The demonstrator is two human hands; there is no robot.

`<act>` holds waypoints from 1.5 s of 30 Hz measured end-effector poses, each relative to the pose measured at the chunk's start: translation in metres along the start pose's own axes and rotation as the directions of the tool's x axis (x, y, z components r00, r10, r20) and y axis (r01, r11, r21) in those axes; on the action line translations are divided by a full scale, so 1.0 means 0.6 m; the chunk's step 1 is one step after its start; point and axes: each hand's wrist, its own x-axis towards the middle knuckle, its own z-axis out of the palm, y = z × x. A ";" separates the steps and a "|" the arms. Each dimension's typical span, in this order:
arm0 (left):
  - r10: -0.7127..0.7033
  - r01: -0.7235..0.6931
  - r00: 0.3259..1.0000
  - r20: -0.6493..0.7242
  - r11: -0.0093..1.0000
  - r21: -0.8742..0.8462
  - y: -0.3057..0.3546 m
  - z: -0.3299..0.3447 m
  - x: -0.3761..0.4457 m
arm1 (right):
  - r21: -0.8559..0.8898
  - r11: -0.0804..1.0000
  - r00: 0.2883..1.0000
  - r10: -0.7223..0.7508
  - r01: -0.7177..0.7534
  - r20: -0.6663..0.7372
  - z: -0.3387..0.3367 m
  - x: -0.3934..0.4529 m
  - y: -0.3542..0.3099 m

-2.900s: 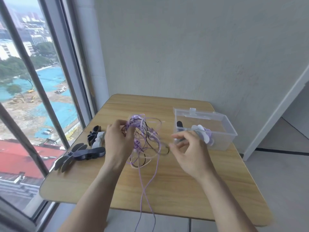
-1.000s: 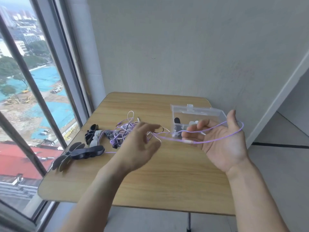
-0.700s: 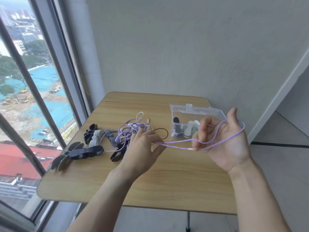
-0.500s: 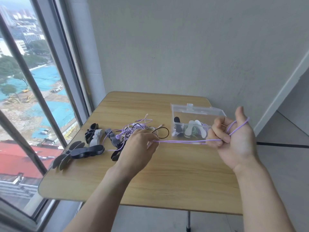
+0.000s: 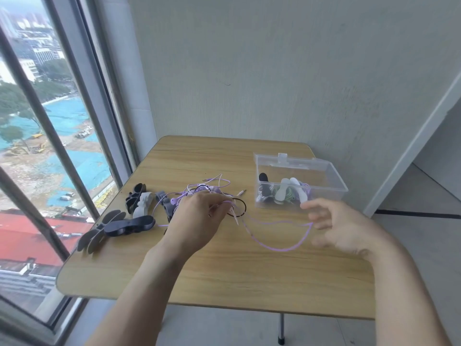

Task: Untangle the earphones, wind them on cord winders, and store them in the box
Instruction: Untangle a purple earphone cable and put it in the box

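Observation:
A tangle of purple and black earphones (image 5: 208, 192) lies on the wooden table (image 5: 249, 273) left of centre. My left hand (image 5: 199, 218) rests over its near side and pinches a purple cord. From that pinch a slack purple cord loop (image 5: 277, 248) sags onto the table and rises to the fingertips of my right hand (image 5: 336, 226). That hand is blurred, its fingers spread and relaxed. Behind it stands the clear plastic box (image 5: 334, 176), open, with several wound earphones on winders (image 5: 287, 193) inside.
Loose cord winders lie at the table's left: a black one (image 5: 136, 196), a white one (image 5: 143, 204), a grey one (image 5: 164, 202) and a long dark one (image 5: 129, 224). A window runs along the left, a wall behind.
My right hand has uncurled and dropped toward the table. The purple cord, taut between my hands half a second ago, now hangs in a slack loop. My left hand has stayed at the tangle.

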 end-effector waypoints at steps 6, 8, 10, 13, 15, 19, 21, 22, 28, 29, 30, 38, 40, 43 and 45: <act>0.006 -0.003 0.999 0.039 0.998 -0.064 0.009 0.009 -0.002 | 0.045 0.915 0.874 -0.369 0.402 -0.316 0.041 -0.011 -0.055; 0.001 0.006 0.998 0.058 0.993 -0.119 0.013 0.013 -0.003 | 0.089 0.859 0.847 -0.473 0.505 -0.242 0.076 -0.010 -0.080; -0.015 0.028 0.997 0.076 0.982 -0.184 0.016 0.013 -0.003 | 0.071 0.870 0.869 -0.476 0.488 -0.137 0.106 0.000 -0.084; -0.026 0.045 0.996 0.089 0.976 -0.215 0.018 0.009 -0.002 | 0.111 0.892 0.898 -0.432 0.438 -0.079 0.123 0.008 -0.085; -0.021 0.037 0.997 0.076 0.976 -0.214 0.016 0.008 -0.003 | 0.127 0.890 0.899 -0.431 0.437 -0.071 0.123 0.009 -0.088; -0.015 0.021 0.999 0.046 0.990 -0.139 0.008 0.008 -0.001 | 0.186 0.871 0.886 -0.423 0.456 -0.192 0.115 0.008 -0.092; -0.005 0.011 0.997 0.073 0.996 -0.087 0.011 0.008 -0.003 | 0.170 0.850 0.854 -0.449 0.499 -0.263 0.108 0.009 -0.090; 0.008 -0.004 0.997 0.076 0.998 -0.058 0.012 0.009 -0.005 | 0.177 0.838 0.844 -0.461 0.516 -0.275 0.106 0.008 -0.089; -0.016 0.021 0.993 -0.114 0.999 0.047 0.000 0.023 0.004 | 0.407 0.687 0.797 -0.486 0.602 -0.358 0.098 -0.012 -0.102; -0.030 0.038 0.990 -0.135 0.997 0.060 0.000 0.022 0.006 | 0.459 0.645 0.791 -0.481 0.611 -0.378 0.096 -0.015 -0.105; -0.041 0.051 0.988 -0.152 0.997 0.062 0.000 0.019 0.007 | 0.500 0.606 0.786 -0.470 0.619 -0.402 0.094 -0.019 -0.109; -0.086 0.037 0.937 -0.338 0.988 -0.149 0.015 -0.001 0.007 | 0.573 0.550 0.771 -0.233 0.607 -0.593 0.068 -0.020 -0.110; -0.125 0.046 0.918 -0.377 0.976 -0.212 0.022 -0.003 0.006 | 0.597 0.585 0.800 -0.162 0.549 -0.577 0.066 -0.012 -0.104; -0.213 0.122 0.912 -0.351 0.957 -0.264 0.022 -0.004 0.006 | 0.680 0.614 0.883 -0.063 0.402 -0.465 0.065 0.004 -0.090; -0.303 0.181 0.887 -0.350 0.923 -0.341 0.014 -0.013 0.010 | 0.747 0.576 0.911 0.012 0.331 -0.413 0.060 0.011 -0.080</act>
